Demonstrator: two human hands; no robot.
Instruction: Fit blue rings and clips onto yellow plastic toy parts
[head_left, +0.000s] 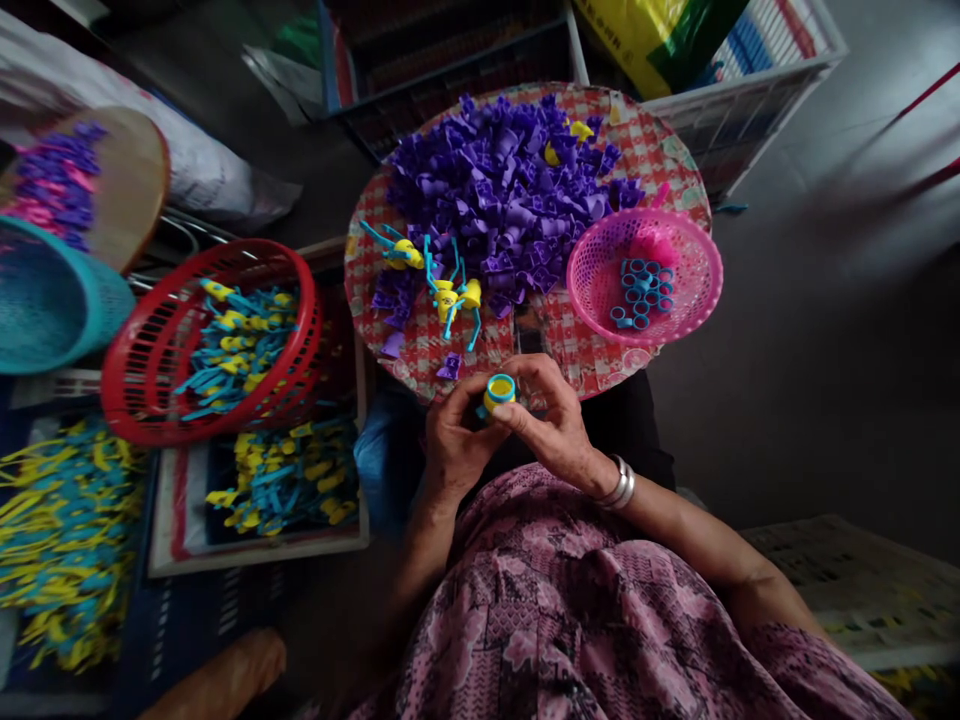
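Between both hands, at the near edge of the round table (487, 350), is a small yellow plastic cup-shaped piece (501, 388) with a light-blue ring around its mouth. My left hand (463, 430) has its fingers closed on the left side of it. My right hand (551, 415) pinches it from the right, thumb on its front. The piece's lower part is hidden by the fingers. Just beyond lie yellow pieces with blue limbs (446, 298) and a single purple piece (449, 366). A pink basket (705, 245) on the right holds several blue rings (641, 295).
A large heap of purple pieces (502, 190) covers the table's far half. At left, a red basket (127, 390) and a crate (259, 560) hold yellow-and-blue pieces. A teal basin (90, 310) stands farther left. Crates (735, 130) stand behind the table.
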